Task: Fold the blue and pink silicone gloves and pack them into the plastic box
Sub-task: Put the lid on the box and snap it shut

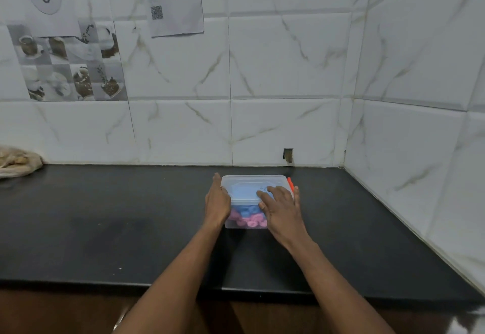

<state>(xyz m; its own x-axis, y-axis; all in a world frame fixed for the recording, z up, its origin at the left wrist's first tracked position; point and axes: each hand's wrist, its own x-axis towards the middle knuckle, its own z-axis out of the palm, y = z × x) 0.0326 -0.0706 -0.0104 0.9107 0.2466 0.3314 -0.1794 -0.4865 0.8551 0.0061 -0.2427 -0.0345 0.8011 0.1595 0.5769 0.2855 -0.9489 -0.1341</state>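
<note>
Left hand laid flat against left wall of plastic box, fingers straight, nothing gripped. Box set near back edge of bench, right of middle; long axis judged parallel to that edge. Blue glove seen above pink glove inside, under lid. Right hand spread flat on lid, better placed for press-down.

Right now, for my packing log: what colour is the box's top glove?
Blue glove on top, pink glove beneath; head view, through the clear box.
</note>
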